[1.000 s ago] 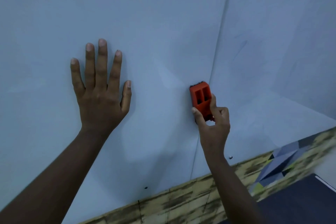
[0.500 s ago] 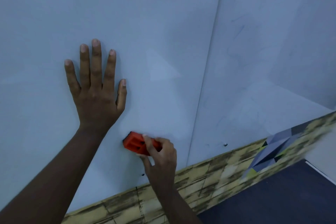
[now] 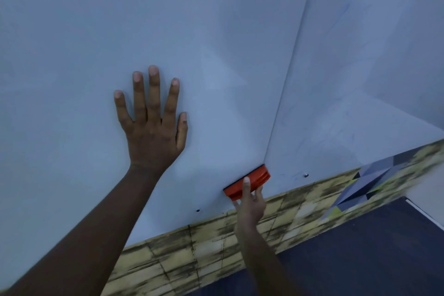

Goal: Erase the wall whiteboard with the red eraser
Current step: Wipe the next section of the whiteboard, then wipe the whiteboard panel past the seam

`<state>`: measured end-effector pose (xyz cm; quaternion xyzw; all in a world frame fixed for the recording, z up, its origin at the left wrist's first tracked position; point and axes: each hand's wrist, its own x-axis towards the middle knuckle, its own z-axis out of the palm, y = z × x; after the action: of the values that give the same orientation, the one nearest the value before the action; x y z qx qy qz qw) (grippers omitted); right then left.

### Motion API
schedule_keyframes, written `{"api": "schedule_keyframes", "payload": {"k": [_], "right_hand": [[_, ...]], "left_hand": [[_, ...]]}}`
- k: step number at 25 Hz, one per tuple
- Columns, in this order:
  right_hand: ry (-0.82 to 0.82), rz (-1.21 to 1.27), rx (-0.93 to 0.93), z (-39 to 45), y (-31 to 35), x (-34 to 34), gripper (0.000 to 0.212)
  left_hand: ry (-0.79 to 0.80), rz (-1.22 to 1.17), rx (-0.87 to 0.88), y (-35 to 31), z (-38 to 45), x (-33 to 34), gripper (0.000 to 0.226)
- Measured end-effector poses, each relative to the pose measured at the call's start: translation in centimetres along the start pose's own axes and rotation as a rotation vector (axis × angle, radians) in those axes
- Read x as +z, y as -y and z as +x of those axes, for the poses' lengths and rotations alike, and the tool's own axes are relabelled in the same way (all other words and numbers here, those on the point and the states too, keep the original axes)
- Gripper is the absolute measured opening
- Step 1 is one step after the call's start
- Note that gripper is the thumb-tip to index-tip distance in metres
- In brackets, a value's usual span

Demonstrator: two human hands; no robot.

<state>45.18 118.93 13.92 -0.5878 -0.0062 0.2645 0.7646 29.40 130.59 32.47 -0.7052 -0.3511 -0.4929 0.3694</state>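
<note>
Your red eraser [image 3: 247,182] sits flat against the whiteboard [image 3: 216,31], low down near its bottom edge, lying at a slant with its right end touching the foot of the vertical seam [image 3: 288,79] between the two panels. Your right hand [image 3: 249,202] grips the eraser from below, thumb curled over its upper side and fingers wrapped under it. To the left of the eraser and higher up, your left hand [image 3: 153,122] lies flat on the whiteboard, palm against it and all fingers straight and spread, holding nothing. Right of the eraser, past the seam, faint blue smears [image 3: 341,122] show on the second panel, and a small screw head [image 3: 305,175] sits near its bottom edge. Below the eraser runs a band of yellowish brick-patterned wall [image 3: 300,214], and below that the dark floor [image 3: 360,255].
</note>
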Motion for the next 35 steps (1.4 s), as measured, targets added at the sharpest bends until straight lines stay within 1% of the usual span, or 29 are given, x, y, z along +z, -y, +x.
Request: {"api": "schedule_keyframes", "payload": {"k": [2,5,7,10,12,14,18,20,22,26,28,31,33,35], "right_hand": [[0.026,0.043,0.248,-1.1,-3.3,0.2,0.035],[0.125,0.143,0.604,-2.7,-7.6,0.2,0.047],[0.172,0.165,0.716,-4.1,-10.1,0.5,0.051],[0.219,0.149,0.785,-5.8,-12.7,1.4,0.053],[0.222,0.148,0.784,-5.6,-13.0,1.5,0.054],[0.184,0.129,0.755,-4.6,-12.0,0.8,0.054],[0.047,0.12,0.585,-0.5,-8.0,-1.6,0.044],[0.001,0.161,0.532,0.9,-5.8,-2.1,0.055],[-0.004,0.162,0.495,0.9,-4.2,-1.9,0.061],[-0.013,0.17,0.359,-1.1,-3.0,0.1,0.055],[-0.031,0.153,0.307,-2.9,-3.2,1.4,0.057],[-0.019,0.148,0.268,-6.7,-4.5,3.6,0.058],[0.006,0.137,0.295,-9.3,-5.6,4.9,0.057],[0.049,0.115,0.377,-11.8,-6.8,6.1,0.053]], "left_hand": [[0.007,-0.004,0.002,-0.1,-0.2,0.1,0.067],[0.011,-0.015,-0.009,-0.3,-0.6,0.1,0.066],[0.01,-0.011,-0.005,-0.5,-1.0,0.2,0.065],[0.013,-0.005,0.011,-0.3,-1.4,0.4,0.064],[0.013,0.005,0.027,-0.2,-1.6,0.4,0.063],[0.009,0.004,0.043,-0.2,-1.6,0.4,0.063],[0.05,-0.038,0.112,1.0,-3.5,-0.1,0.064],[0.102,-0.025,0.17,2.9,-6.6,-0.7,0.068],[0.156,0.008,0.25,5.7,-10.5,-1.7,0.072],[0.255,0.062,0.359,12.2,-17.2,-4.5,0.073],[0.286,0.07,0.348,14.7,-19.5,-5.6,0.073],[0.324,0.076,0.287,17.1,-22.3,-6.9,0.072],[0.34,0.074,0.238,18.9,-24.3,-8.0,0.072],[0.362,0.071,0.167,21.1,-26.1,-9.0,0.074]]}}
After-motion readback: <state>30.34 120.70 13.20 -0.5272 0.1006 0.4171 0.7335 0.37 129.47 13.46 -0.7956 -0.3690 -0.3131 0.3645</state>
